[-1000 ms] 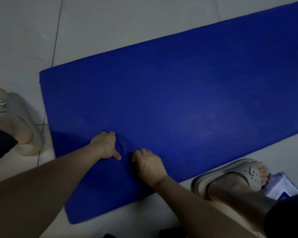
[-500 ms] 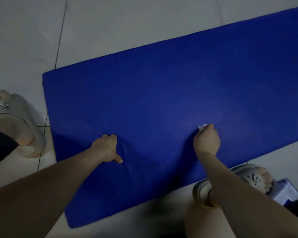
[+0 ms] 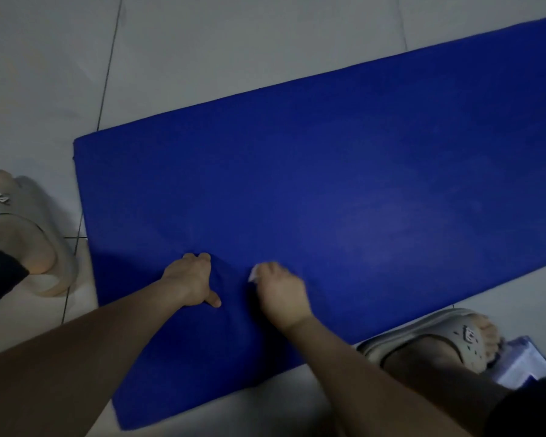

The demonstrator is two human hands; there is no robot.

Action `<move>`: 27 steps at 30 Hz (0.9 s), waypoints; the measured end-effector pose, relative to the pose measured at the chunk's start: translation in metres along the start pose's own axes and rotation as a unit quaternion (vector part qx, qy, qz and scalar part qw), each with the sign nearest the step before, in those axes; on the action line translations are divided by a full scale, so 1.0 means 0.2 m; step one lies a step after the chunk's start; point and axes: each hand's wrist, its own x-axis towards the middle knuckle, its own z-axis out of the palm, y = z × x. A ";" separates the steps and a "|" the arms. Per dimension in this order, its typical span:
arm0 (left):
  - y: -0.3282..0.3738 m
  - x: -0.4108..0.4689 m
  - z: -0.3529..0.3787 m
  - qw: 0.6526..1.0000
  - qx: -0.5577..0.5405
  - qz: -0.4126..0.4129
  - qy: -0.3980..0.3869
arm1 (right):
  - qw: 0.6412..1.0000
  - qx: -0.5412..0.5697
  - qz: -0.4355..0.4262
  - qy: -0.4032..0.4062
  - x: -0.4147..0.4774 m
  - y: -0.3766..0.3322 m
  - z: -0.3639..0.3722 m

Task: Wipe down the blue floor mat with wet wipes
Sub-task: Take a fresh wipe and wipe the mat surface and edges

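We judge the wiping under way: on the blue rectangular floor mat spread over the pale tiled floor, our left hand presses down with the thumb splayed, while our right hand clutches a crumpled white wet wipe, which next needs firm strokes across the mat's far stretch.

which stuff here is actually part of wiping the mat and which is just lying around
For the job: blue floor mat; wet wipe, gripped by the right hand; left hand, resting on the mat.
Lying about: left slipper; right slipper; pale packet beside the right slipper, label unreadable.
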 end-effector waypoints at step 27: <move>-0.26 0.09 -0.33 0.978 -0.158 -0.051 0.127 | 0.997 0.004 -0.073 0.009 0.10 -0.19 0.04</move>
